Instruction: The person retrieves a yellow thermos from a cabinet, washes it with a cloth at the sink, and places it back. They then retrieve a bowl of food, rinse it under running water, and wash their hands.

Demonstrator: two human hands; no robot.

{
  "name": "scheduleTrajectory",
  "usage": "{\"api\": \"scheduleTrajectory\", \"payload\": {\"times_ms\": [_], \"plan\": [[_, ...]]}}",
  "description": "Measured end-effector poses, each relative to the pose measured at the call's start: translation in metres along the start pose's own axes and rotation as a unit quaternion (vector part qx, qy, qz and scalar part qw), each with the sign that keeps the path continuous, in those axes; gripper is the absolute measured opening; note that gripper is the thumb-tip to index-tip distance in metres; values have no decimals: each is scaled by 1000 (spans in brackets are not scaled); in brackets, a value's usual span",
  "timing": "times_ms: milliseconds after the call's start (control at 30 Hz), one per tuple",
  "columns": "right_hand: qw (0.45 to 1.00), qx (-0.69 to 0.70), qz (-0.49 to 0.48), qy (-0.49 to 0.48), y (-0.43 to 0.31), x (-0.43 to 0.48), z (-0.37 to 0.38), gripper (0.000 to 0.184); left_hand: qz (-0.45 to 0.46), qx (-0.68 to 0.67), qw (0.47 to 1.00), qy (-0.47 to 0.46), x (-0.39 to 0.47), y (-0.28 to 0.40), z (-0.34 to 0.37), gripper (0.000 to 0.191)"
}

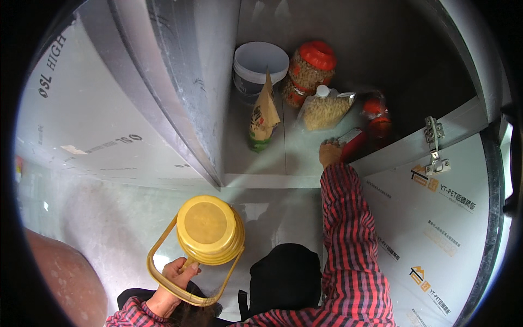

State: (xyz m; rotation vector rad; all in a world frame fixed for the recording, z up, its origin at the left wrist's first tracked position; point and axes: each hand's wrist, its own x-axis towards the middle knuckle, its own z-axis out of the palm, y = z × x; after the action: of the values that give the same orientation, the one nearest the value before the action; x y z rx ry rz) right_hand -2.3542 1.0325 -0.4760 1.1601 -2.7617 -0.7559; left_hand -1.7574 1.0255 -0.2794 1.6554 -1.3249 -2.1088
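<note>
My left hand (182,276) grips a short handle on the side of a round yellow plastic container (205,225) with ribbed sides. The container's yellow carrying handle (163,282) loops down around my wrist. Inside an open floor-level cabinet, my right hand (330,153) reaches to the left side of a red package (354,144) with a pale label. My fingers touch its near end; whether they close around it is hard to see. Just behind that hand lies a clear spouted pouch (328,111) of pale pieces, with a white cap.
A brown paper bag (263,120) stands before a white bucket (261,59). Behind the pouch is a clear jar (310,71) with a red lid. Red-topped items (376,114) sit in shadow. Cabinet doors flank me, the right one (433,229) on a metal hinge (435,145). A brown rounded vessel (67,278) stands left.
</note>
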Motion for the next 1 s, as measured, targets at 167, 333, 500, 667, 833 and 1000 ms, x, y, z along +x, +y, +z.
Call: {"api": "scheduleTrajectory", "payload": {"times_ms": [167, 333, 500, 667, 833, 1000], "plan": [[998, -22, 55, -17, 18, 1, -7, 30, -14, 34, 999, -4, -3, 8, 2, 34], [992, -4, 11, -128, 26, 2, -13, 29, -10, 56, 998, -12, -2, 7, 7, 33], [987, -73, -71, -126, 42, 0, -13, 28, 3, 51, 999, 0, -7, 6, 5, 31], [993, -37, -62, -95, 46, -9, -22, 25, -8, 32, 999, -18, -13, 1, -4, 30], [961, 263, -87, -20, -30, -27, -62, 57, -21, 31, 999, -19, -9, -7, -8, 31], [757, 632, -162, -12, -132, -39, -109, 120, -6, 50, 998, -28, -6, -9, -7, 33]]}}
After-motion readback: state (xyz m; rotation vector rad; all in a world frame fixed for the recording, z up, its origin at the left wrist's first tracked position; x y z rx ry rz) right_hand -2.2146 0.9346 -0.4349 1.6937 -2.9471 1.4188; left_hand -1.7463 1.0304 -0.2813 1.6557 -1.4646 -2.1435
